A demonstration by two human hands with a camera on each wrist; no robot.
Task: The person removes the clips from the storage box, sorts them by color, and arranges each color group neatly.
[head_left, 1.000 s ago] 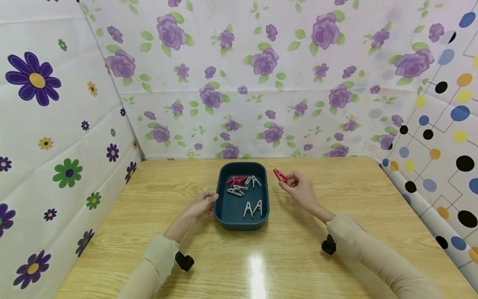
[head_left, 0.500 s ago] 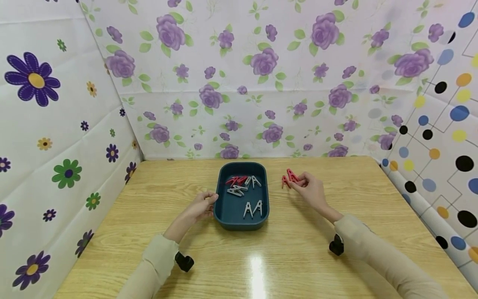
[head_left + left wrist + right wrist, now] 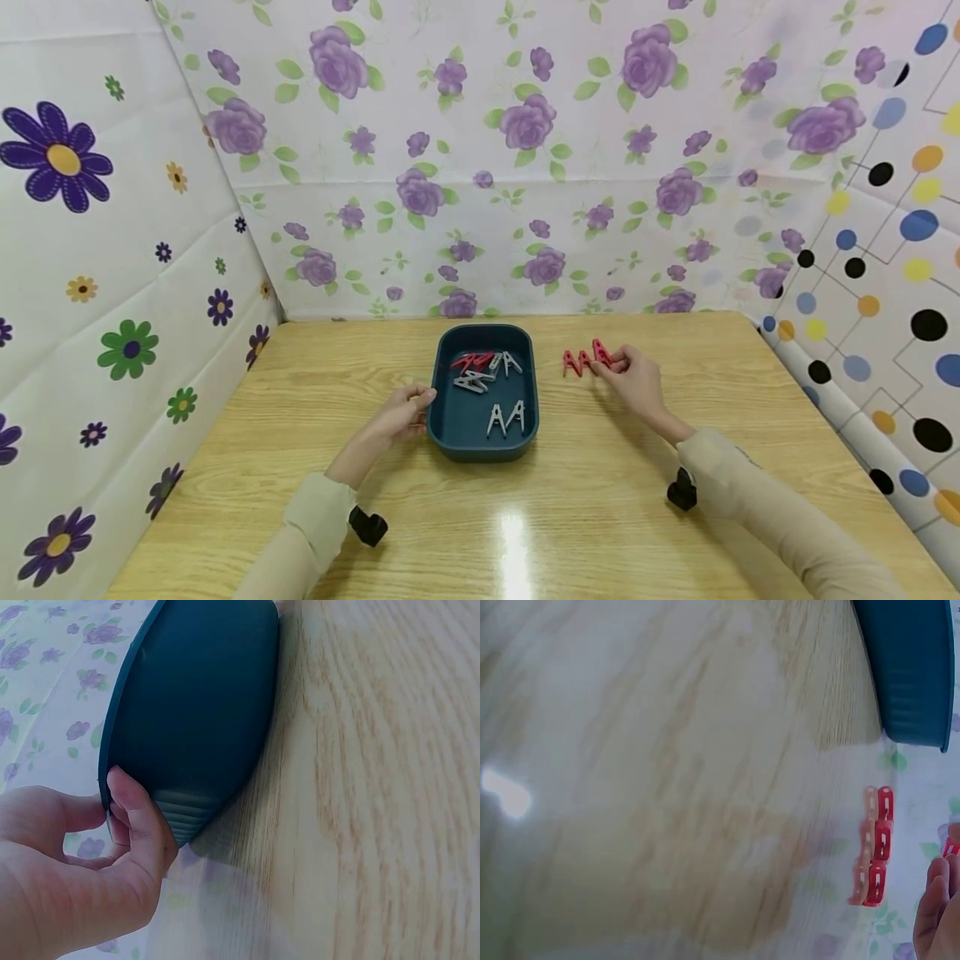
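In the head view, my left hand (image 3: 401, 412) pinches the left rim of a dark teal plastic box (image 3: 483, 455). The left wrist view shows the thumb and curled fingers on either side of that rim. Inside the box lie red clothespins (image 3: 472, 361) and several grey clothespins (image 3: 516, 414). To the right of the box, my right hand (image 3: 633, 383) pinches a red clothespin (image 3: 601, 352) between thumb and fingers. Just left of it, red clothespins (image 3: 576, 362) stand in a row on the table. The right wrist view catches only fingertips (image 3: 934, 904) near this row.
The wooden table (image 3: 360, 358) reaches back to a flowered cloth wall (image 3: 480, 208). Patterned cloths also close off the left and right sides. A bright glare (image 3: 515, 550) lies on the near tabletop.
My right hand has moved to the right. More red clothespins now show standing on the table to its left, and it still holds one. The left hand has stayed on the box rim.
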